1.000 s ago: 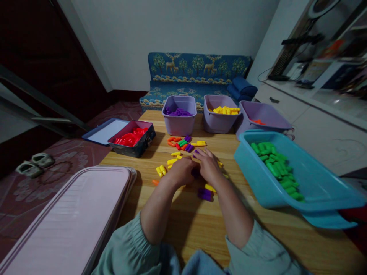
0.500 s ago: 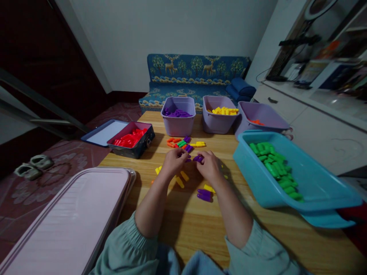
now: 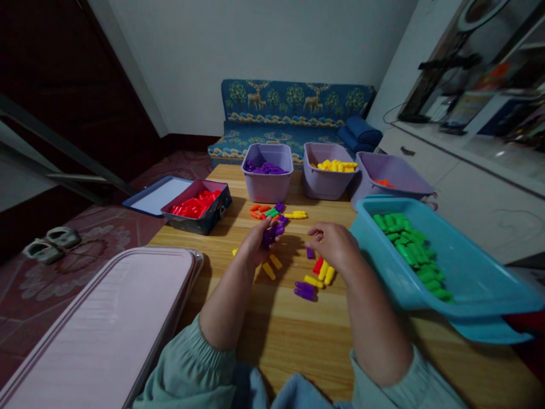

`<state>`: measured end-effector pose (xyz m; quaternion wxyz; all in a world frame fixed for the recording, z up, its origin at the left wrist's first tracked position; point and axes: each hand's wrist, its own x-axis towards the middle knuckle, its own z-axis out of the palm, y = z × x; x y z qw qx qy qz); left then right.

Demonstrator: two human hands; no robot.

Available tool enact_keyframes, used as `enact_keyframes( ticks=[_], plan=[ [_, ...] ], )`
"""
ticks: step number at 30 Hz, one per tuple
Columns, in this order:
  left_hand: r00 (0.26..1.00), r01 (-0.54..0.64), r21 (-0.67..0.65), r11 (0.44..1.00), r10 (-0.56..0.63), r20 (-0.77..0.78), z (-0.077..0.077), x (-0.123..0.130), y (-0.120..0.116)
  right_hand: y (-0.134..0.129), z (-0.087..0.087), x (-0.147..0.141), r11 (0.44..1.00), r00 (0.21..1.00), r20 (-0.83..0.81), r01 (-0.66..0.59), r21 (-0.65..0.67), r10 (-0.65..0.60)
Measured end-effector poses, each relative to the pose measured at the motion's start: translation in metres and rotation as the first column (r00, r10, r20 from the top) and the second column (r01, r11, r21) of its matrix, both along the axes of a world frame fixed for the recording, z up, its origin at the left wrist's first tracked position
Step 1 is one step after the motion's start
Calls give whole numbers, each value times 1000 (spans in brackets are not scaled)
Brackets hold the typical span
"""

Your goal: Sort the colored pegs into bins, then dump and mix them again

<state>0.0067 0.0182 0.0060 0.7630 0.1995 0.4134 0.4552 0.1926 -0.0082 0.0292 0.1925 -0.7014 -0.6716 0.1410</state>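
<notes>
My left hand (image 3: 254,243) is closed round several small purple plastic pieces (image 3: 273,233), rounded at the ends, held just above the table. To its right, my right hand (image 3: 334,241) hovers with bent fingers a little apart and nothing visible in them. Under those fingertips lies a single purple piece (image 3: 310,253). Close to my right wrist are a red piece (image 3: 318,265) and several yellow pieces (image 3: 326,272), with a purple pair (image 3: 305,291) nearer me. More yellow pieces (image 3: 269,270) lie below my left hand, which partly covers that group.
Mixed pieces (image 3: 272,213) lie farther back. Behind them stand lilac bins of purple (image 3: 267,187), yellow (image 3: 326,187) and orange pieces (image 3: 394,170). A teal bin (image 3: 383,278) with green pieces is right; a tin (image 3: 208,218) of red pieces and a pink lid (image 3: 114,318) are left.
My right hand has moved right, away from the left hand, uncovering red and yellow pieces. My left hand has turned, showing the purple pieces in it.
</notes>
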Motion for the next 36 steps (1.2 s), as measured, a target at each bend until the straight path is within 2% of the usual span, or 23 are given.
enact_keyframes(
  ticks=[2,4,7,10,12,14,17,20,23,28,33,36],
  plan=[
    [999,-24,-8,1000,24,-26,1,0,0,-2,2,5,985,987,158,43,-170,-16],
    [999,-12,6,1000,12,-36,2,0,0,-4,3,2,968,968,247,33,-250,31],
    [999,21,50,999,-18,-51,2,0,-1,-6,0,-12,965,946,308,-19,-261,102],
    [995,45,84,995,-37,-90,-1,-1,-1,-6,-9,-23,972,946,291,-81,-219,144],
    [992,63,112,992,-50,-113,-2,-2,-1,-4,-15,-28,987,970,208,-101,-128,126],
    [987,74,136,988,-52,-154,-3,-3,-1,-1,-20,-31,995,994,54,-96,40,94],
    [968,75,152,985,-35,-249,-3,-1,-2,2,-23,-38,949,972,-192,-70,309,135],
    [959,72,179,981,-18,-284,-4,1,-3,2,-24,-48,905,919,-319,-85,417,233],
    [963,98,234,967,-33,-267,-5,3,-4,2,-27,-54,911,861,-435,-77,405,266],
    [938,132,295,946,-23,-345,-6,3,-5,5,-33,-53,928,710,-650,-11,373,270],
    [930,37,249,968,58,-362,-2,3,-4,14,-50,-41,950,635,-755,106,293,162],
    [969,-59,171,983,98,-228,2,2,-3,20,-66,-35,965,601,-797,173,196,54]
  ],
)
